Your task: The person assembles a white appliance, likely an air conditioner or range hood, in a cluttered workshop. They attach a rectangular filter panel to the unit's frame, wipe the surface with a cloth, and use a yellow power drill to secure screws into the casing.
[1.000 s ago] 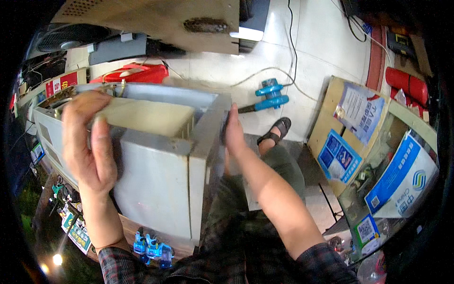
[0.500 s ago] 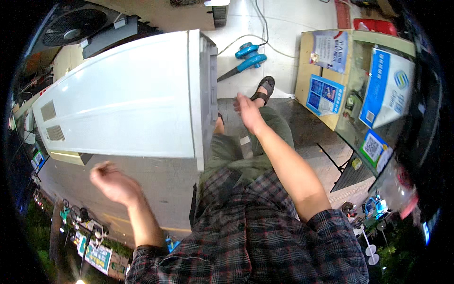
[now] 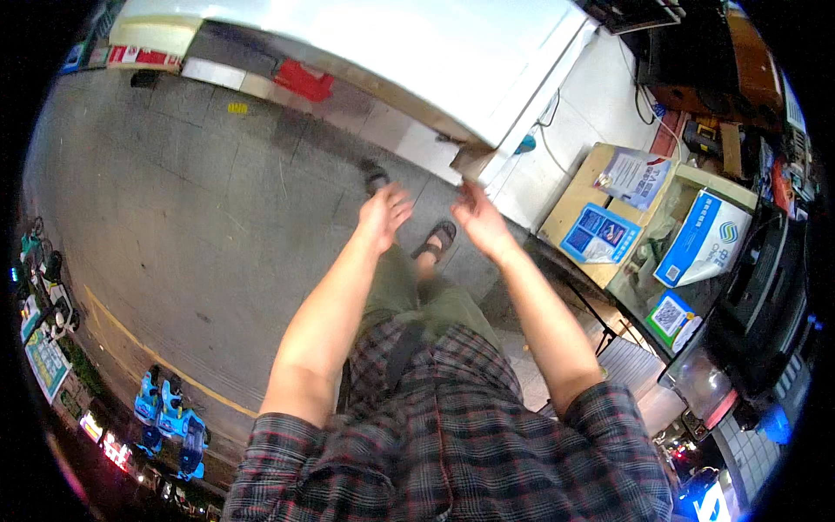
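My left hand (image 3: 384,216) hovers in front of my body, empty, with its fingers apart. To its right, my right hand (image 3: 481,224) is also raised and holds nothing; its fingers are spread and slightly blurred. Ahead of both hands stands a large white appliance cabinet (image 3: 452,61) with smooth panels. The fingertips of my right hand are nearest to the cabinet's lower near corner, and I cannot tell whether they touch it. A small blue part of a blower (image 3: 525,143) shows behind that corner.
On the right is a cream counter (image 3: 565,200) bearing posters and a blue and white sign (image 3: 698,239). A red thing (image 3: 303,80) lies beneath the cabinet. Grey paving (image 3: 200,200) spreads to the left, with blue vehicles (image 3: 170,418) beyond a yellow line.
My view has turned left, so the cabinet now lies across the top and hides most of the blower. My left hand has come in from the far left, closer to my right hand.
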The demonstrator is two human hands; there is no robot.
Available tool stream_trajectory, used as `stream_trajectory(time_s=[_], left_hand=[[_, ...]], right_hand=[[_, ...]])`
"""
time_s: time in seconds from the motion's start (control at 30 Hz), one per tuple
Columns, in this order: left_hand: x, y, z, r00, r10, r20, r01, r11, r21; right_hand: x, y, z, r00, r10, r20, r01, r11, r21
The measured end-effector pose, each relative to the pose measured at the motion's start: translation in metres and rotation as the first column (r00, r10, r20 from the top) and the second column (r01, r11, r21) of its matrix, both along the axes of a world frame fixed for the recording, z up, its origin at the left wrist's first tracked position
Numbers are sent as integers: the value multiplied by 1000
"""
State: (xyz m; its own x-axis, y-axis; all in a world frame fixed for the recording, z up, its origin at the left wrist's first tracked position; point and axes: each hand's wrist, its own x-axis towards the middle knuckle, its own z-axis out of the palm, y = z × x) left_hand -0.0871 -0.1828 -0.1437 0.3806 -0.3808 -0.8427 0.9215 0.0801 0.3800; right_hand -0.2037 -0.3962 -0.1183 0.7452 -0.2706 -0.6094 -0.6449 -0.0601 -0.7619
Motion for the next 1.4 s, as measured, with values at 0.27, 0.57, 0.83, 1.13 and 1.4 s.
stream_trajectory(time_s=[0.27,0.57,0.83,1.13,1.4], left_hand=[[-6,-58,-33,993,109,38,-105,990,-90],[28,-98,-57,948,309,71,-285,930,-233],[48,-114,-61,947,168,274,-130,980,-151],[52,-122,-69,952,235,195,-196,959,-203],[54,-122,-69,961,224,161,-185,956,-227]], right_hand=[[32,9,-3,999,-32,27,35,990,-135],[59,17,-51,961,-135,240,198,944,-263],[66,22,-60,990,-101,97,133,898,-420],[64,30,-61,968,-164,190,236,849,-473],[72,38,-44,961,-259,96,276,874,-400]])
